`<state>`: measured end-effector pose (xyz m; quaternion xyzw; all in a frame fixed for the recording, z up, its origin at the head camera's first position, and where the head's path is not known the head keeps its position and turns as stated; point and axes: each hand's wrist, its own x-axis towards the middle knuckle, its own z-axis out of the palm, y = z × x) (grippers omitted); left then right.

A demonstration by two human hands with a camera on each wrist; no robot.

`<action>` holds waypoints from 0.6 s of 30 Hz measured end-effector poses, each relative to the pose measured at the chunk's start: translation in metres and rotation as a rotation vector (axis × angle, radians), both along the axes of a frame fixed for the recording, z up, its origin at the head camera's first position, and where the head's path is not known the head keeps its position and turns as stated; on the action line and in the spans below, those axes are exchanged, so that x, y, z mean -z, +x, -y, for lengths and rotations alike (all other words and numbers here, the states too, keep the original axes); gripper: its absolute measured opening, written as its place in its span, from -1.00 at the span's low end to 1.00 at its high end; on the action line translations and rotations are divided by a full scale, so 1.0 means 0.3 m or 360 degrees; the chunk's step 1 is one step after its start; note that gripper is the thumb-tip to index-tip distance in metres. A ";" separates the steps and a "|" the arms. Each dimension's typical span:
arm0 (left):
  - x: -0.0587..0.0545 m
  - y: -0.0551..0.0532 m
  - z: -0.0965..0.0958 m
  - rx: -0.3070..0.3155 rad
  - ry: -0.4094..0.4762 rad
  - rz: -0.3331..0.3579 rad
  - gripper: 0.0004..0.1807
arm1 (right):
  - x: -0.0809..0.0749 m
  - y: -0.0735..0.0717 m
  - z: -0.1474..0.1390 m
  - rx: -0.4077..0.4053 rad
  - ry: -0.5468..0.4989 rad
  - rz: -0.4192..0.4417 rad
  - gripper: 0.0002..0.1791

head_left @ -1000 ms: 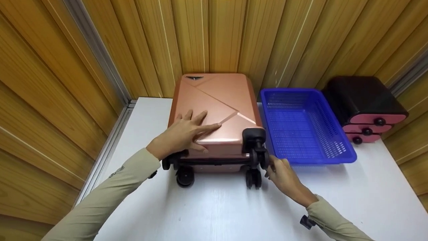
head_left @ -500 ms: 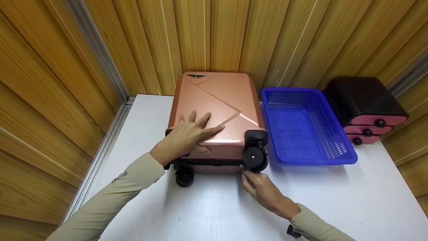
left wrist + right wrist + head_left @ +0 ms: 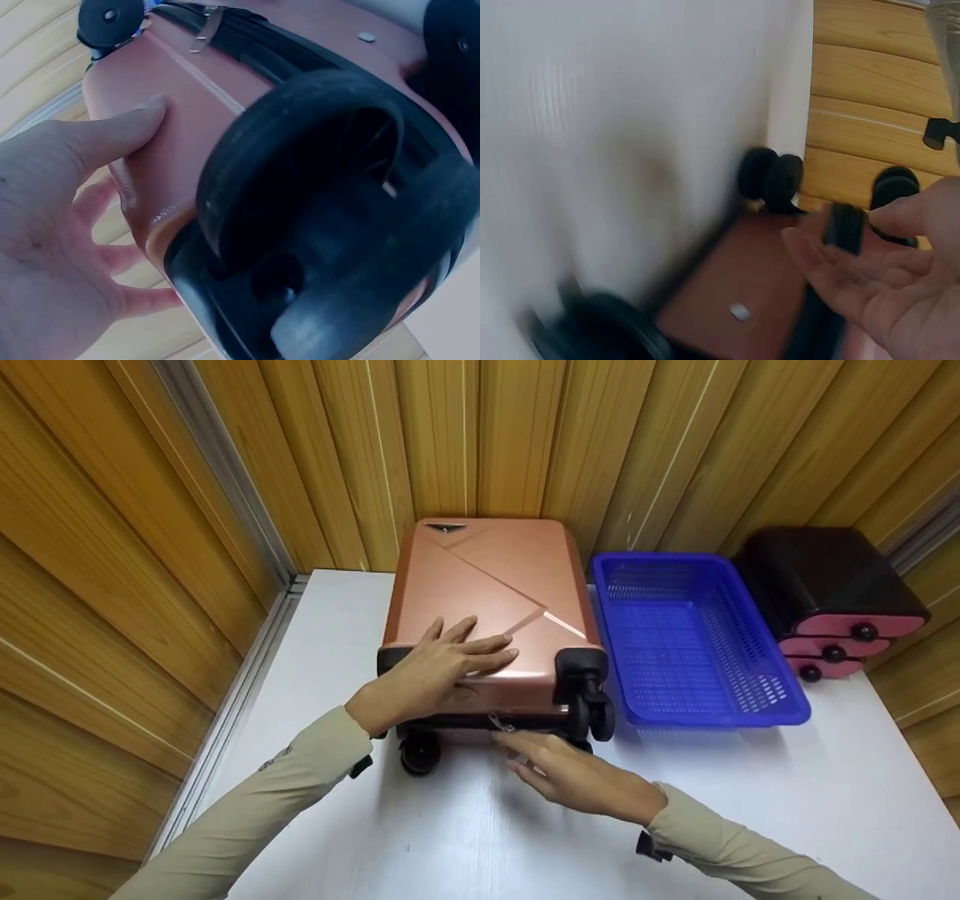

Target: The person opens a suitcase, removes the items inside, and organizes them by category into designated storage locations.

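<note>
A rose-gold hard-shell suitcase [image 3: 487, 577] lies flat on the table, its black wheels [image 3: 421, 751] toward the person. My left hand [image 3: 420, 675] rests on the shell's near left part, fingers spread, thumb over the front edge; the left wrist view shows the thumb [image 3: 131, 131] against the end face. My right hand [image 3: 566, 769] is at the black zipper seam, fingers fairly straight, thumb apart from them. A metal zipper pull [image 3: 496, 721] stands out just above its fingertips; in the left wrist view the pull [image 3: 206, 31] shows with no fingers around it.
A blue perforated plastic basket [image 3: 694, 660] stands right of the suitcase. Beyond it is a black drawer box [image 3: 825, 566] with pink fronts and round black knobs. The white table [image 3: 450, 840] meets wood-patterned walls [image 3: 510, 435] at the back and left.
My right hand has moved from the right-hand wheels leftward along the front seam, and its fingers have straightened from a pinch. The zipper pull has shifted left. My left hand stays on the suitcase.
</note>
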<state>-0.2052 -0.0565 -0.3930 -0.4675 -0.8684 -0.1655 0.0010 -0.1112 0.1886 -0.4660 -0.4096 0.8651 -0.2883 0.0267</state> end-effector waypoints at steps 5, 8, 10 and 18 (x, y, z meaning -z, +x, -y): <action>0.013 0.013 -0.002 0.0001 0.0109 -0.0079 -0.34 | -0.111 -0.034 -0.054 -0.0074 -0.0259 -0.0199 -0.68; 0.033 0.038 -0.022 -0.0011 0.0284 -0.0211 -0.56 | -0.169 -0.070 -0.095 -0.0060 -0.0429 -0.0337 -0.68; 0.052 0.063 -0.040 -0.0020 0.0401 -0.0300 -0.66 | -0.206 -0.104 -0.124 -0.0020 -0.0444 -0.0441 -0.68; 0.142 0.165 -0.104 -0.0023 0.0581 -0.0442 -0.78 | -0.274 -0.281 -0.228 0.0240 0.0096 -0.0170 -0.37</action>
